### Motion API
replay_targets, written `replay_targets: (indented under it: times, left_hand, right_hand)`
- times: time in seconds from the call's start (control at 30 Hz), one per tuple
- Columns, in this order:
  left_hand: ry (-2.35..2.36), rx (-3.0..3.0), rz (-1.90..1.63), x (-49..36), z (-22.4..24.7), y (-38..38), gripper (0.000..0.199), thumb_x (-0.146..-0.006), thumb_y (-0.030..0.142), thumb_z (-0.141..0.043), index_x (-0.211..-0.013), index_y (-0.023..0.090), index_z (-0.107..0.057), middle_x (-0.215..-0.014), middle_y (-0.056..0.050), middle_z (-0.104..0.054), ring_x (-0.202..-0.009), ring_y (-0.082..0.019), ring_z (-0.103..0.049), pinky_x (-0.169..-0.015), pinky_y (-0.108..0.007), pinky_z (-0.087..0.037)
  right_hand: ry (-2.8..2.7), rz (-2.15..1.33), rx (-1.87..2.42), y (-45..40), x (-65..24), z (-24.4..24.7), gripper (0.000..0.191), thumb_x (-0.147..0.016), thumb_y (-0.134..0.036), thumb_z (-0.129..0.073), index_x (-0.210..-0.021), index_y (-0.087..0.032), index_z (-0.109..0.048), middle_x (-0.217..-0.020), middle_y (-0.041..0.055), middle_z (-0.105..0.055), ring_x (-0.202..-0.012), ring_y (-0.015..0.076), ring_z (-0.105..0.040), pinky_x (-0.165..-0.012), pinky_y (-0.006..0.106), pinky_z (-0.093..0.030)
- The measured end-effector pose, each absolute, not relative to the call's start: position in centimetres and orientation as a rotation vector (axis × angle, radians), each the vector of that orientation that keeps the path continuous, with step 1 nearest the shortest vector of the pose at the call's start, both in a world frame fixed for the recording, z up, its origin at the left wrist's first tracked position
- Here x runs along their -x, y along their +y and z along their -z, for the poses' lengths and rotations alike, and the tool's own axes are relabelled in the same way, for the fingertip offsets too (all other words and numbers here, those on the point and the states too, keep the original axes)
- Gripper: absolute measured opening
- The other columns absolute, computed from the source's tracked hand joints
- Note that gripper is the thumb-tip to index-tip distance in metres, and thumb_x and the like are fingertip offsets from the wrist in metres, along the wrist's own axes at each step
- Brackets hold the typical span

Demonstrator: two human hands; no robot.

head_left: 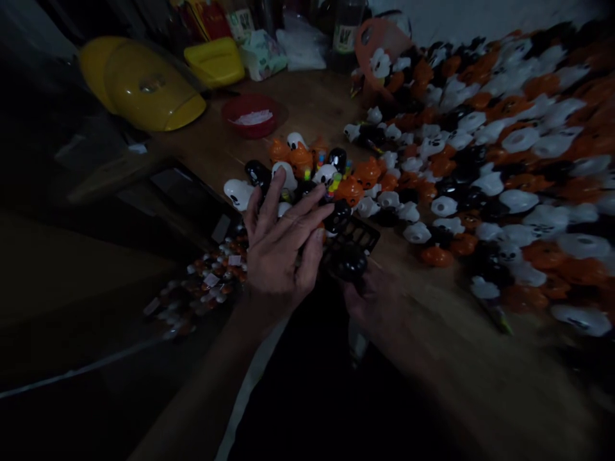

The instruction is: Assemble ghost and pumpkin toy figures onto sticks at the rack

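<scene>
My left hand [283, 243] is spread over a cluster of small toys at the table's near edge, fingers apart, with no object gripped. Around its fingertips are a white ghost toy [237, 193], an orange pumpkin toy [300, 160] and a black toy [258, 174]. In my right hand [368, 294], at the near edge, is a glossy black round toy [350, 262]. A black slotted tray [368, 237] shows partly under the cluster. Small yellow-green and blue pieces [334, 182] lie among the toys.
A large pile of white, orange and black toys [509, 160] covers the right side. Behind the cluster stand a red bowl [252, 128] with white bits and a yellow container [214, 62]. More toys [211, 278] lie lower left, below the table.
</scene>
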State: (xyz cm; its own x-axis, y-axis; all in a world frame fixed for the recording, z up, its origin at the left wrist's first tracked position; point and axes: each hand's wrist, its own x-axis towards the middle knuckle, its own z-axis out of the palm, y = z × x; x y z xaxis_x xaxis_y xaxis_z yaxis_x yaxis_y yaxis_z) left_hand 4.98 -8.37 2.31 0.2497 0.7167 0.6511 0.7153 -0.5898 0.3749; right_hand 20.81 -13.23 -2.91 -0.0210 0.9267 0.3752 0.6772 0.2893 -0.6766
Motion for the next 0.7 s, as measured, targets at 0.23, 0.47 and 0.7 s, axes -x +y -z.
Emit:
replay_targets:
  times: [0.23,0.47,0.7]
  left_hand:
    - [1.313,-2.24,-1.521,-4.8,-2.8,-9.5,0.04,-0.095,0.024,-0.033,-0.129,0.019,-0.052,-0.137,-0.006,-0.053,-0.14,-0.025,-0.029,-0.115,-0.053,-0.02]
    - [1.45,-2.409,-1.405,-6.6,-2.5,-12.1,0.074,-0.076,0.041,-0.063,-0.139,0.017,-0.035,-0.146,-0.014,-0.04,-0.142,-0.035,-0.018,-0.114,-0.061,-0.014]
    - [1.646,-2.572,-1.41,-8.0,-0.7,-11.3,0.062,-0.078,0.026,-0.065,-0.134,0.016,-0.041,-0.14,-0.015,-0.048,-0.142,-0.035,-0.019,-0.112,-0.062,-0.017]
  right_hand:
    - [-1.828,-0.447,1.484,-12.9,-20.3,3.0,0.011,-0.083,-0.017,-0.051,-0.088,-0.019,-0.061,-0.084,0.0061,-0.068,-0.078,0.0194,-0.065,-0.069,0.029,-0.05]
    - [-1.809,-0.638,1.271,-12.7,-21.0,3.7,0.015,-0.082,-0.019,-0.049,-0.093,-0.022,-0.058,-0.091,0.0064,-0.068,-0.083,0.02,-0.065,-0.072,0.03,-0.051]
    - [-1.886,-0.554,1.437,-12.7,-21.4,3.7,0.021,-0.086,-0.016,-0.043,-0.096,-0.021,-0.06,-0.093,0.006,-0.068,-0.083,0.0191,-0.065,-0.071,0.029,-0.05]
